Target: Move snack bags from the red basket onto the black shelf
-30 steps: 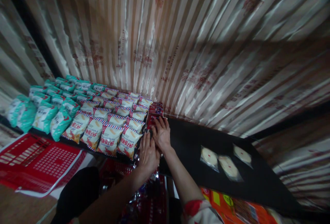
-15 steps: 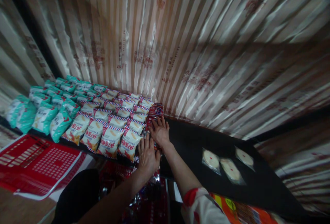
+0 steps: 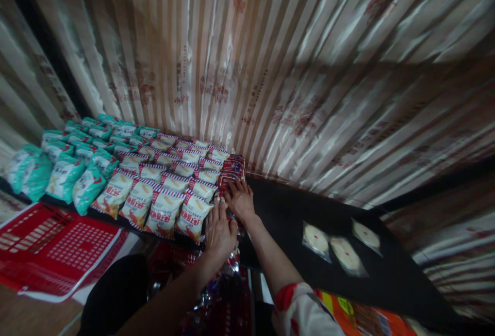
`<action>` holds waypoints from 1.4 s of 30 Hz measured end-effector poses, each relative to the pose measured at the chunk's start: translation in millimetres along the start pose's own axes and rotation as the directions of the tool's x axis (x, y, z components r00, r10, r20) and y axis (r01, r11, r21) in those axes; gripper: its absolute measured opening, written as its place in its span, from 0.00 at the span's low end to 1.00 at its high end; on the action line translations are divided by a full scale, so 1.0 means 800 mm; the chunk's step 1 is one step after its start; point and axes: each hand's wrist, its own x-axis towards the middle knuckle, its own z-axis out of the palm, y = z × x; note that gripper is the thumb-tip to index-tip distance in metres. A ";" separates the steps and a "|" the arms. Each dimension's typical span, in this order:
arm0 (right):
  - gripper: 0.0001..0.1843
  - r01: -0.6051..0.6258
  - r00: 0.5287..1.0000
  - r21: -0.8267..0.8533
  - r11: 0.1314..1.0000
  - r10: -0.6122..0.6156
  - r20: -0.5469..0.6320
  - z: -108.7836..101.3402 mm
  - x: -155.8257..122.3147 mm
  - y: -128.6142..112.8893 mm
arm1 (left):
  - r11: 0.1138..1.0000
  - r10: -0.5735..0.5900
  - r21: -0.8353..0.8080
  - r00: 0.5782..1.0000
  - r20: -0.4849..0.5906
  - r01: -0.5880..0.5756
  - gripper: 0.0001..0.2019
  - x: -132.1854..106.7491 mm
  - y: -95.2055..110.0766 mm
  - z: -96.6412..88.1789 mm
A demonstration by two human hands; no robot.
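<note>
A column of dark red snack packets (image 3: 233, 164) stands on the black shelf, right of the white and red snack bags (image 3: 162, 213). My right hand (image 3: 240, 202) lies over these red packets with its fingers stretched out and slightly spread. Nearer to me, my left hand (image 3: 220, 232) rests at the column's front end, fingers extended, its fingertips beside the nearest white bag. Neither hand is closed round a packet. Both hands hide part of the column. Below them, more shiny red packets (image 3: 232, 261) show dimly under my forearms.
Teal snack bags (image 3: 65, 177) stand in rows at the left. Several round pale items in clear wrap (image 3: 316, 238) lie on the black shelf (image 3: 282, 207) at the right. A red plastic basket (image 3: 77, 243) is below left, an orange package (image 3: 348, 315) near my right sleeve.
My left hand has shifted slightly left and its fingers have drawn closer together. My right hand stays on the red packets almost unmoved.
</note>
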 end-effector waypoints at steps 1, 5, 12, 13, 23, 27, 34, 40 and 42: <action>0.25 -0.001 1.000 0.001 1.000 0.001 -0.002 0.001 0.000 0.000 | 1.000 -0.011 0.005 1.000 0.001 0.011 0.27 0.001 -0.001 0.001; 0.25 -0.012 1.000 0.016 1.000 0.012 -0.016 0.002 -0.001 -0.003 | 0.999 -0.040 0.028 0.999 0.017 0.040 0.26 0.003 -0.002 0.006; 0.24 -0.041 0.998 0.021 0.999 0.042 -0.056 0.000 -0.003 -0.014 | 0.998 0.025 0.062 1.000 -0.001 -0.025 0.26 0.000 -0.005 0.009; 0.24 -0.046 0.997 0.022 0.999 0.047 -0.058 0.000 -0.003 -0.016 | 0.998 0.034 0.060 0.999 -0.001 -0.034 0.26 -0.001 -0.006 0.009; 0.27 -0.042 0.999 0.009 0.999 0.042 0.004 0.003 0.001 -0.024 | 0.998 0.050 0.046 0.997 -0.062 -0.047 0.28 -0.004 -0.015 0.020; 0.28 -0.047 0.999 -0.001 0.999 0.047 0.014 0.000 0.000 -0.026 | 0.997 0.066 0.046 0.992 -0.106 -0.062 0.28 -0.005 -0.019 0.026; 0.27 -0.039 0.999 0.013 0.999 0.039 0.003 -0.004 0.000 -0.029 | 0.995 0.093 0.035 0.986 -0.140 -0.089 0.30 -0.005 -0.024 0.030; 0.26 -0.015 0.999 0.042 0.999 0.016 -0.041 0.001 0.001 -0.027 | 0.994 0.109 0.019 0.981 -0.162 -0.108 0.31 -0.006 -0.027 0.034; 0.25 0.000 0.997 0.060 0.998 0.005 -0.081 0.001 -0.001 -0.026 | 0.993 0.116 0.012 0.979 -0.168 -0.115 0.31 -0.007 -0.027 0.034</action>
